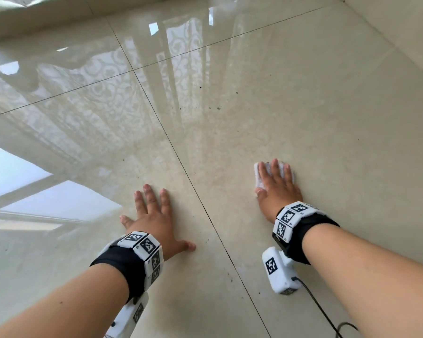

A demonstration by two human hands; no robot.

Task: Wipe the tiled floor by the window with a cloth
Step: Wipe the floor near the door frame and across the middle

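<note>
Glossy beige floor tiles (pixel 291 98) fill the view, with dark grout lines crossing them. My right hand (pixel 277 189) lies flat with straight fingers on a small white cloth (pixel 259 178), pressing it to the floor; most of the cloth is hidden under the palm and fingers. My left hand (pixel 154 215) rests flat on the tile to the left of a grout line, fingers spread, holding nothing. Both wrists wear black bands with white marker blocks.
Small dark specks of dirt (pixel 218 108) dot the tile ahead and along the grout line (pixel 231 280). A curtain hem and the wall base (pixel 34 11) run along the top left; the window's reflection shines on the left tiles. A black cable (pixel 320 311) trails from my right wrist.
</note>
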